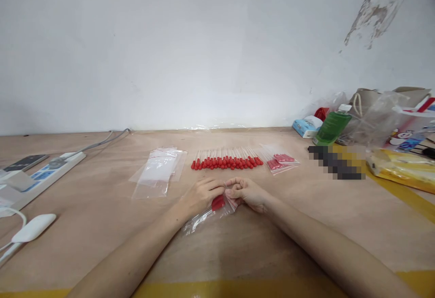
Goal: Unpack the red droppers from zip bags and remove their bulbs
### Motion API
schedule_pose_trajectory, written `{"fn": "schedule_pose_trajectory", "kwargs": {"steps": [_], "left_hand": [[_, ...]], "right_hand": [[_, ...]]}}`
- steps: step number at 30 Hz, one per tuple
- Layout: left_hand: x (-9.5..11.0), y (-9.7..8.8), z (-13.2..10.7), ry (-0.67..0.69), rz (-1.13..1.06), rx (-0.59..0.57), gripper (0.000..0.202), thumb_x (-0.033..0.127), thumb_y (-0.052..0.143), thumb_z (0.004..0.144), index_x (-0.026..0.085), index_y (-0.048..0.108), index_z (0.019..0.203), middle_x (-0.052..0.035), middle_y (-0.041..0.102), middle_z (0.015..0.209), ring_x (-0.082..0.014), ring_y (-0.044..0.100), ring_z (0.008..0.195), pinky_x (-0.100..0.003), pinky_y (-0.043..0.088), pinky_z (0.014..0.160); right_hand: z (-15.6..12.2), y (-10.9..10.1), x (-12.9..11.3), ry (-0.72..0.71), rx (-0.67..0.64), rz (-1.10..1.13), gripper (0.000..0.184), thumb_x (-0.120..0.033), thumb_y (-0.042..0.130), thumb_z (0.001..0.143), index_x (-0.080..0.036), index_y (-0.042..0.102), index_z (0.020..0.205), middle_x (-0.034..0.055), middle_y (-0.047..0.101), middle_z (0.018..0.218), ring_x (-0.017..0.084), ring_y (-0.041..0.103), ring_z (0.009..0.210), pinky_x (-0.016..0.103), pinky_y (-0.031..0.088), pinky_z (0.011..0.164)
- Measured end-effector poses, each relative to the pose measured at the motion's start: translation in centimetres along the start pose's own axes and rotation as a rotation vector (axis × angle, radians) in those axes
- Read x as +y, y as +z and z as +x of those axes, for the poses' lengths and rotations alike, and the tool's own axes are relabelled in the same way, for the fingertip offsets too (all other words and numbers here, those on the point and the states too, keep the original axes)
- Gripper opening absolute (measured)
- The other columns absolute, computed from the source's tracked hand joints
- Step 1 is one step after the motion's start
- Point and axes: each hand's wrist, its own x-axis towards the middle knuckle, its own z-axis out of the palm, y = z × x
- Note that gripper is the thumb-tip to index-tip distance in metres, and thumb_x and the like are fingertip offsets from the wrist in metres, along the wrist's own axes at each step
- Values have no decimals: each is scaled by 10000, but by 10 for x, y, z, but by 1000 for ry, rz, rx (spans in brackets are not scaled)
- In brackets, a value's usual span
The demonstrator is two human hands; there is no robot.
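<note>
Head view: two bare forearms come in from the bottom edge and slant inward, so that the hands meet over the middle of the worktop (118, 252). The left hand (204, 193) lies palm down, fingers bent over a clear bag (200, 222) and closed on its edge. The right hand (249, 193) is turned inward, its thumb and forefinger pinching the bag's right end, with the fingertips of both hands almost touching. Something red (218, 202) shows through the plastic between them.

Just beyond the hands lies a row of red-tipped sticks (226, 163), tips towards the person. Flat clear bags (158, 168) overlap to its left; bags with red contents (280, 162) lie to its right. Farther left are a power strip (44, 178) and a white plug-like piece (36, 227). At the far right, a green bottle (332, 125), a blue pack (306, 127) and a yellow packet (404, 168) crowd the edge, clear of the hands.

Counted: one bag in the hands, one bottle, one power strip, at least two red-filled bags. The sticks and flat bags overlap too much to number.
</note>
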Motion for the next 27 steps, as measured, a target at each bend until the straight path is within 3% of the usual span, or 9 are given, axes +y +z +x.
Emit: {"fn": "schedule_pose_trajectory", "kwargs": {"steps": [5, 11, 17, 23, 27], "left_hand": [[1, -2, 0, -4, 36, -132, 232, 191, 363, 911, 151, 573, 823, -53, 604, 880, -142, 533, 817, -256, 420, 699], [-2, 0, 0, 35, 68, -194, 237, 205, 346, 913, 159, 553, 806, -49, 566, 849, -146, 501, 793, -259, 410, 705], [-1, -3, 1, 30, 65, -283, 197, 195, 369, 905, 156, 549, 835, -48, 566, 887, -159, 499, 849, -262, 417, 731], [0, -17, 1, -1, 54, -214, 248, 146, 305, 915, 162, 552, 896, -59, 574, 982, -171, 505, 918, -273, 433, 749], [1, -22, 0, -32, 101, -156, 260, 143, 289, 917, 164, 548, 912, -79, 545, 1082, -179, 517, 947, -292, 438, 765]], "right_hand": [[1, 5, -1, 39, 25, -110, 177, -210, 672, 552, -149, 512, 508, -46, 511, 438, 54, 434, 388, 196, 381, 424], [7, 16, 6, 9, 138, -158, 212, -162, 557, 607, -174, 436, 433, -55, 434, 357, 56, 372, 331, 187, 314, 359], [8, 20, 6, -2, 147, -190, 243, -230, 566, 655, -185, 420, 466, -49, 435, 384, 72, 387, 350, 204, 319, 371], [8, 12, 9, -91, 219, -277, 164, -145, 624, 594, -176, 463, 579, -70, 443, 450, 58, 380, 424, 175, 286, 403], [15, 4, 23, -343, 210, -410, 171, -156, 604, 617, -198, 473, 718, -84, 460, 522, 63, 395, 466, 174, 319, 451]]}}
